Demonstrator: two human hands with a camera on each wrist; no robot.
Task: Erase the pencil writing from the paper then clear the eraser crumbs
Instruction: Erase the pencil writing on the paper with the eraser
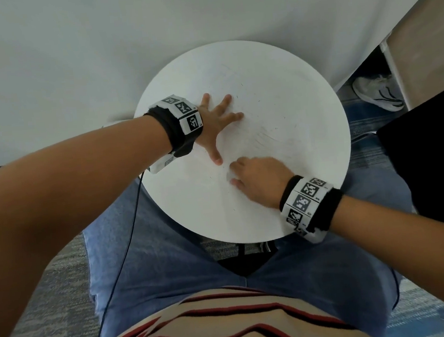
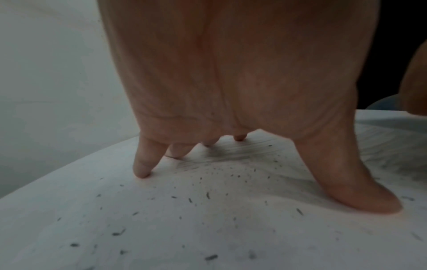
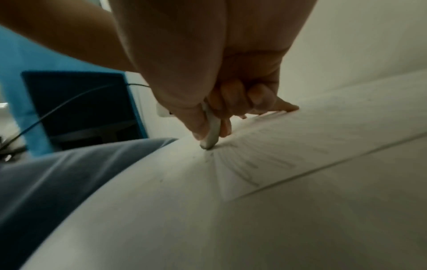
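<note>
A white sheet of paper with faint pencil strokes lies on a round white table. My left hand rests on it, fingers spread and straight, pressing the sheet flat. Under that palm, dark eraser crumbs are scattered beside grey pencil writing. My right hand pinches a small white eraser between thumb and fingers. The eraser's grey, worn tip touches the paper near its edge. In the head view the eraser shows only as a pale blur at the fingertips.
The table sits over my lap, in blue jeans. A black cable hangs down at the left. A dark panel stands at the right, with a white shoe on the floor behind it. White wall lies beyond the table.
</note>
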